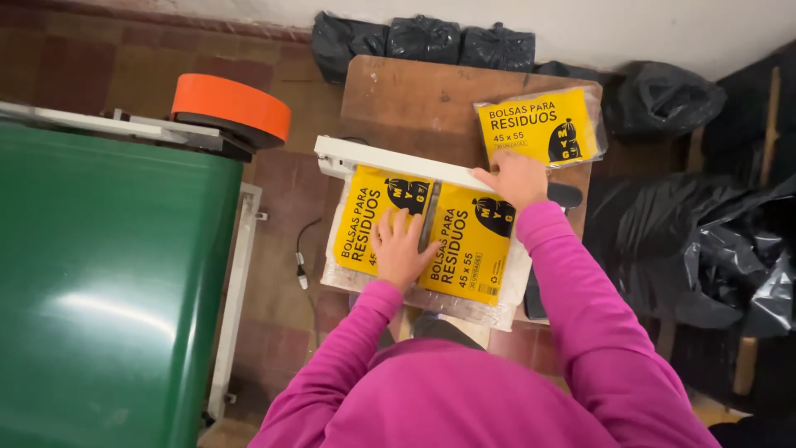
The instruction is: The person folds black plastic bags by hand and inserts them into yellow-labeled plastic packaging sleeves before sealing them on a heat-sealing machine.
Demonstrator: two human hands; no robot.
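Observation:
Two yellow-labelled clear plastic packs lie side by side under the white bar of a heat sealer on a small wooden table. My left hand lies flat with fingers spread over the seam between the left pack and the right pack. My right hand presses down on the right end of the sealer bar. A third yellow pack rests at the table's far right corner.
A green conveyor belt with a white frame fills the left. An orange tape roll sits at its far end. Black filled bags line the wall, and more black bags pile at the right. A cable hangs over the tiled floor.

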